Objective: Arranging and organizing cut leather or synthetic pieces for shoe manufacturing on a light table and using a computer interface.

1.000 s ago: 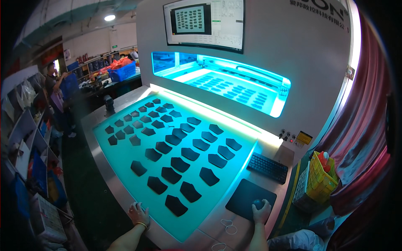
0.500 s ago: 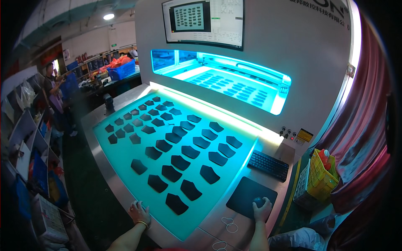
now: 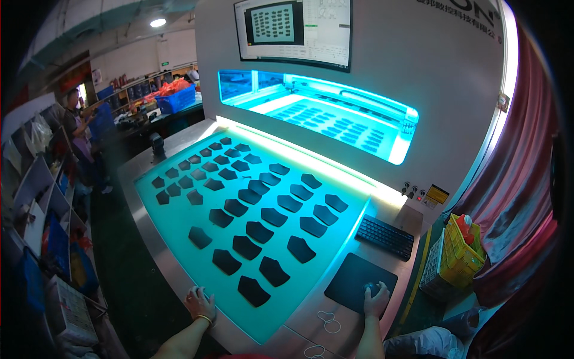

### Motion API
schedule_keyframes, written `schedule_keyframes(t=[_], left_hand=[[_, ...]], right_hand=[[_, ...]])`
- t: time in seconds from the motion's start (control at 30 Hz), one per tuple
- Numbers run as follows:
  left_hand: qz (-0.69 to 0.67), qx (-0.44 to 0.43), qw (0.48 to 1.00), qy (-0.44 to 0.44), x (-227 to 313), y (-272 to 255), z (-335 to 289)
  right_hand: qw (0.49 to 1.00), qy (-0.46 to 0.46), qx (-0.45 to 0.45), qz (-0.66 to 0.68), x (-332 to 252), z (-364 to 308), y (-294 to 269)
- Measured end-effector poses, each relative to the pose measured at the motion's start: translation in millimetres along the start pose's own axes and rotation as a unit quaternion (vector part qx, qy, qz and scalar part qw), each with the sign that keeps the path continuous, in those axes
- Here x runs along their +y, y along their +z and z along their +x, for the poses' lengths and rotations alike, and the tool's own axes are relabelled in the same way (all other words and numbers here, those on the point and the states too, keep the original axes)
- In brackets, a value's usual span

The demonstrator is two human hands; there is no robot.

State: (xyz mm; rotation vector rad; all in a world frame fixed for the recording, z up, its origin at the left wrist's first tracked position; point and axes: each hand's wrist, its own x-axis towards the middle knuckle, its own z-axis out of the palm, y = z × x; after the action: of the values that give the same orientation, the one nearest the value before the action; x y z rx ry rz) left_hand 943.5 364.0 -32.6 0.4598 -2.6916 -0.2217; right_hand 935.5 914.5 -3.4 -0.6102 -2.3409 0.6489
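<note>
My right hand rests over a dark computer mouse on a black mouse pad, its fingers curved around the mouse. At the near left edge of a glowing blue-green work surface, my left hand lies with its fingers extended and holds nothing. A bracelet circles that wrist. Many dark, flat, five-sided pieces are spread across the surface in slanting rows, smaller toward the far left. A black keyboard sits beyond the mouse pad.
A large machine with a screen and a lit window rises behind the surface. White loops of cord lie near my right forearm. Yellow crates stand at right, shelves at left. Another person stands far left.
The whole view has shifted very slightly. Both hands stay in place, the right on the mouse and the left at the edge. The flat pieces keep their arrangement.
</note>
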Motion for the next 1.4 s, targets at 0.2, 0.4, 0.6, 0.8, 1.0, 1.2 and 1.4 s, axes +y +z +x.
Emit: schedule_keyframes(t=[0.2,0.4,0.6,0.8,1.0,1.2,1.4], left_hand=[[0.003,0.000,1.000,0.000,-1,1,0],[0.002,-0.006,1.000,-0.011,2,1,1],[0.003,-0.003,1.000,-0.006,2,2,1],[0.007,0.006,1.000,-0.004,0,5,0],[0.005,0.006,1.000,-0.002,-3,4,-1],[0.001,0.002,1.000,-0.001,-1,3,0],[-0.001,-0.007,1.000,-0.004,5,-1,2]], right_hand=[[1.000,-0.007,0.010,0.016,3,-1,-1],[1.000,-0.016,-0.003,0.004,-4,0,-7],[1.000,-0.014,-0.027,-0.005,-6,0,-8],[0.999,-0.028,-0.028,-0.007,-4,-3,-8],[0.999,-0.031,-0.037,-0.014,-10,-3,-13],[0.999,-0.025,-0.039,-0.002,-11,-2,-13],[0.999,-0.005,-0.021,0.030,-5,-2,-10]])
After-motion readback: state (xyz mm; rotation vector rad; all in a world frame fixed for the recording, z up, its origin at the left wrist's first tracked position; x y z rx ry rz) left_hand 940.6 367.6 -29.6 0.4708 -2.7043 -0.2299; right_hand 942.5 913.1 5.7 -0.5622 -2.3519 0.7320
